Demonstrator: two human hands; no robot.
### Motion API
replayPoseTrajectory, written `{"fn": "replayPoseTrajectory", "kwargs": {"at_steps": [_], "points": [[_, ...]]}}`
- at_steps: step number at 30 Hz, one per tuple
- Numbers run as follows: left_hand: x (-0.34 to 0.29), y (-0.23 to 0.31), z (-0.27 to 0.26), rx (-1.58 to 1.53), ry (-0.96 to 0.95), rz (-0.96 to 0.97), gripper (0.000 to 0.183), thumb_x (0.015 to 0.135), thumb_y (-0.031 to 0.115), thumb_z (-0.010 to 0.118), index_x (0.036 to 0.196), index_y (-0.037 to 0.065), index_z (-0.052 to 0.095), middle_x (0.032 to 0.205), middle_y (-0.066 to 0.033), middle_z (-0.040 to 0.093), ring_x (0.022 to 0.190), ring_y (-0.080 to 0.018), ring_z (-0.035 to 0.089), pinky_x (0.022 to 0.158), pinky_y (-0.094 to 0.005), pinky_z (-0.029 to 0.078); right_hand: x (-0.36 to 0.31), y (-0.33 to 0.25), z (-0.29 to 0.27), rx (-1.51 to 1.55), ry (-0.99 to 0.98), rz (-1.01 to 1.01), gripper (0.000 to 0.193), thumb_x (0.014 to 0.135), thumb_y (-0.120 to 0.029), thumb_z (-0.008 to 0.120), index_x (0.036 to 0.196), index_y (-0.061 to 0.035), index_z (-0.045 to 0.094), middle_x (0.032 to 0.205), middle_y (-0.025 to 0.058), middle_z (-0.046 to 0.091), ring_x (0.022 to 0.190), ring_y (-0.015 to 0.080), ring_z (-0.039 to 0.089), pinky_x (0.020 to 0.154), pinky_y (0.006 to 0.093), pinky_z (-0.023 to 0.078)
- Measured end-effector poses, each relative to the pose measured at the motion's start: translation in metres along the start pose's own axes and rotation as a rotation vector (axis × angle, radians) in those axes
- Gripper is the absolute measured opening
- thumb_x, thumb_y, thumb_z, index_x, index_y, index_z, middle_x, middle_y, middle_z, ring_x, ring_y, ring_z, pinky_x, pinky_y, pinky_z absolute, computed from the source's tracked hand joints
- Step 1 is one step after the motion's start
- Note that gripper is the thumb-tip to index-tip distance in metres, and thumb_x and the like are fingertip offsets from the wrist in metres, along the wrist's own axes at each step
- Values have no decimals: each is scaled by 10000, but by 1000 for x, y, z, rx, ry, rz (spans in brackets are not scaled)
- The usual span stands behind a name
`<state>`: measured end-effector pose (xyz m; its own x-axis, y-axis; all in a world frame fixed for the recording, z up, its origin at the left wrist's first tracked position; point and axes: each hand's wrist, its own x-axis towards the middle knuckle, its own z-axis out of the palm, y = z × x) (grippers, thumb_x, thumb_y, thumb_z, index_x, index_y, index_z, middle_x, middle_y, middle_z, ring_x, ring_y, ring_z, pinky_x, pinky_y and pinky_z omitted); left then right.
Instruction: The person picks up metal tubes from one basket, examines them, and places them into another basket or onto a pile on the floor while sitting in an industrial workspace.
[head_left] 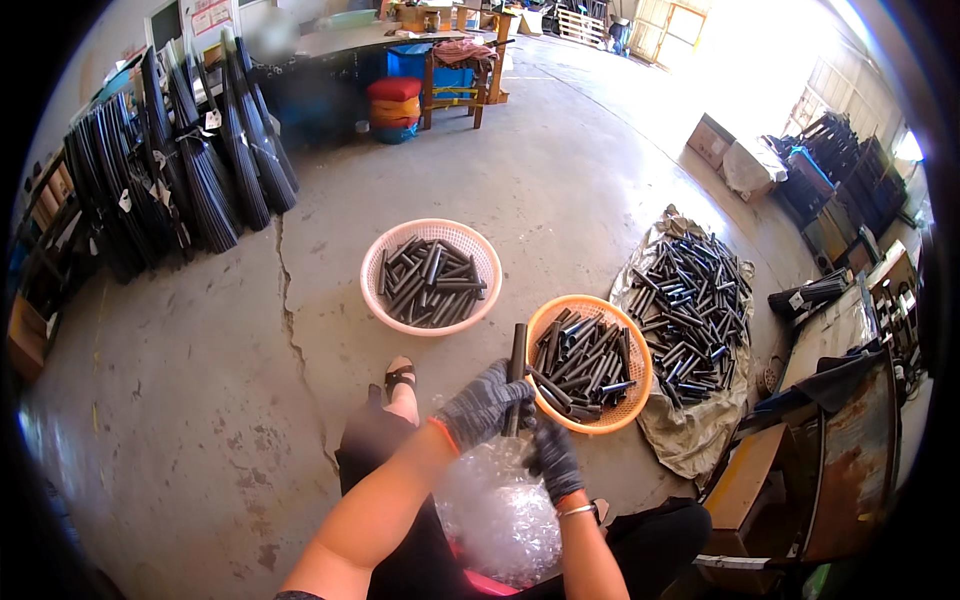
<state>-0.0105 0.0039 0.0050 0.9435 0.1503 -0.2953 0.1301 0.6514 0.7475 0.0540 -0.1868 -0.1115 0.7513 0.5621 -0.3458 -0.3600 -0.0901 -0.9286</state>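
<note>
Gloved left hand (484, 406) grips a dark tube (518, 352) (probably stiff, slick, light; best held mid-length); right hand (555, 456), grip unclear.

Ahead of me: red-topped stack (394, 100) beside wooden stand (428, 92), pink cloth (462, 50) on top. Cardboard box (710, 141) to my right, pallet (581, 29) far back.
</note>
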Motion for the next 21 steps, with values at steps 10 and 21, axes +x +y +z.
{"fn": "replayPoseTrajectory", "kwargs": {"at_steps": [10, 21], "points": [[-1, 8, 17, -28, -17, -61, 301, 860, 106, 579, 1129, 59, 455, 801, -70, 559, 660, -174, 573, 608, -327, 530, 10, 69, -32, -851, -321, -469, 198, 912, -243, 518, 1003, -67, 519, 709, 20, 539, 548, 172, 546, 468, 302, 429], [-2, 6, 15, 106, -82, 123, 371, 853, 132, 594, 1162, -15, 451, 832, -72, 566, 686, -158, 575, 623, -304, 515, -16, -86, 54, 303, -314, -100, 390, 928, -297, 509, 1225, -57, 427, 913, 22, 540, 602, 109, 523, 515, 220, 435]]}}
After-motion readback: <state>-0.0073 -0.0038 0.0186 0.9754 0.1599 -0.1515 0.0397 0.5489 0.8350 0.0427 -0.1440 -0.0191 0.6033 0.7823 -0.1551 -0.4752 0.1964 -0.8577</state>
